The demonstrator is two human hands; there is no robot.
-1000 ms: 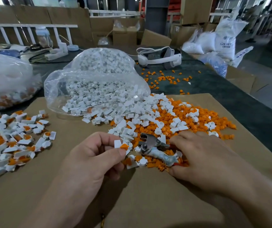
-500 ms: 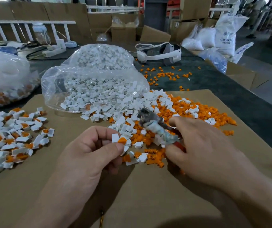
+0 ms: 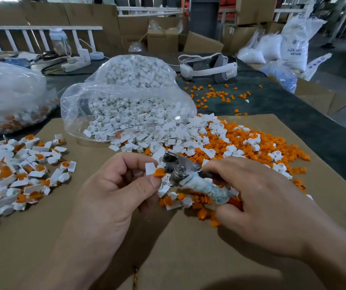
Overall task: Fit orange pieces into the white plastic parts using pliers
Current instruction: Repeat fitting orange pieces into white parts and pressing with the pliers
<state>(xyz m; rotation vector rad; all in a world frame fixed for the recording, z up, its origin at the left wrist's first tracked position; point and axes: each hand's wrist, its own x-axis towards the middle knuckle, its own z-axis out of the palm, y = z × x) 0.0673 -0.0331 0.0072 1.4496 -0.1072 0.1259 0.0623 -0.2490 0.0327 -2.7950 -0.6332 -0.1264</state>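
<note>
Head view, starting at your left: a heap of finished parts [image 3: 17, 176], white with orange seated, lies on the cardboard [image 3: 42, 237], so a fair share looks done. Your left hand [image 3: 115, 197] pinches a white plastic part [image 3: 150, 168] with an orange piece [image 3: 159, 172] perched at its edge and seemingly not yet pressed home. It sits just beside the pliers [image 3: 179, 166]. Your right hand [image 3: 262, 201] wraps the taped handles; how the jaws stand is unclear. Beyond, a big loose pile [image 3: 262, 147] of unfitted pieces remains.
</note>
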